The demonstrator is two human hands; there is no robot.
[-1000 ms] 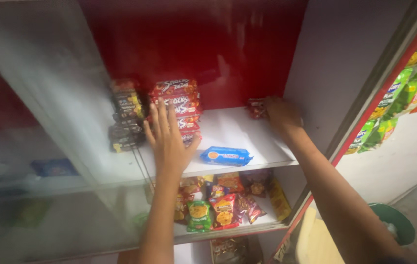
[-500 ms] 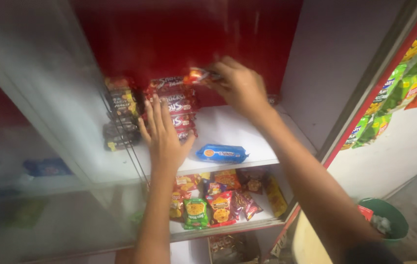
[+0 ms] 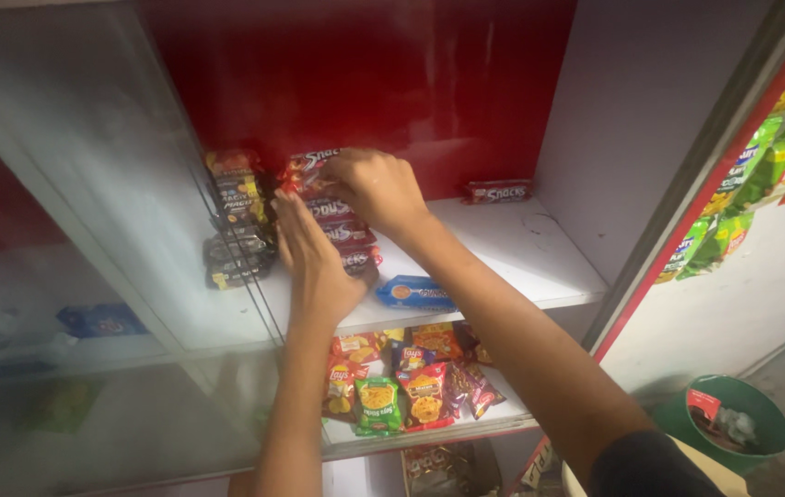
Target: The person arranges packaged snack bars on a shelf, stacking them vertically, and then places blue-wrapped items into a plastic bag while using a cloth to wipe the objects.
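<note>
Nearest, the left hand [image 3: 317,267] lies flat, fingers together, palm against the near side of the stack of red rectangular foil snack packets [image 3: 337,221] on the white shelf board [image 3: 540,262], toward its left rear corner. Farther back, the right hand [image 3: 376,187] curls over the stack's top packet, fingers closed on it. Each packet's long axis runs left to right.

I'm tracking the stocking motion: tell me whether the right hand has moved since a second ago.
Yes. The right hand went left along the white shelf, from the back right corner to the top of the stack of red snack packets.
</note>
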